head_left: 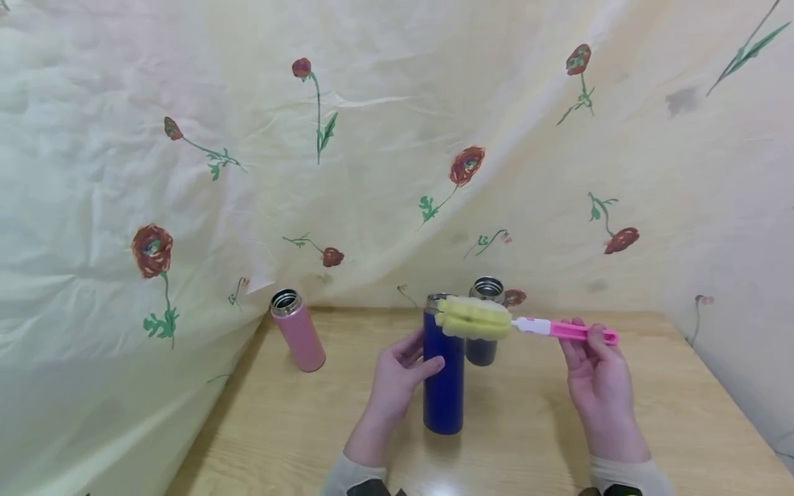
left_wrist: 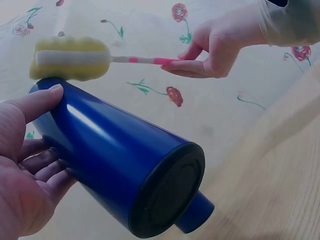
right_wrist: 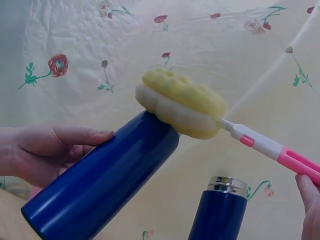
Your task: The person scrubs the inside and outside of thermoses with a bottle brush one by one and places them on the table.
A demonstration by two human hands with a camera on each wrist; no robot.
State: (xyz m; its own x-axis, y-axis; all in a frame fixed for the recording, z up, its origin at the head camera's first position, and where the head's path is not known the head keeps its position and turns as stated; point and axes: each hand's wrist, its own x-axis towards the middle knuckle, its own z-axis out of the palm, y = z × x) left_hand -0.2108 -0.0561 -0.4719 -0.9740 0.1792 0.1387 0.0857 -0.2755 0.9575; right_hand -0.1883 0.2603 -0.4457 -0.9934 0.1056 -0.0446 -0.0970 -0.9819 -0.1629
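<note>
In my left hand (head_left: 400,375) is a tall blue vacuum flask (head_left: 444,386), gripped round its upper half with the thumb across the near side. Its dark base (left_wrist: 170,192) faces the left wrist camera. My right hand (head_left: 600,379) holds a bottle brush by its pink handle (head_left: 579,332), between thumb and fingers. The brush's yellow and white sponge head (head_left: 474,318) lies sideways across the top of the flask, partly hiding the metal rim in the head view. In the right wrist view, the sponge (right_wrist: 182,105) overlaps the flask's upper end.
Behind the held flask stands a smaller dark blue flask (head_left: 481,353) with a bare metal neck. A pink flask (head_left: 300,337), uncapped, stands at the left of the wooden table (head_left: 279,441). Flower-printed cloth (head_left: 384,138) hangs behind and along the sides.
</note>
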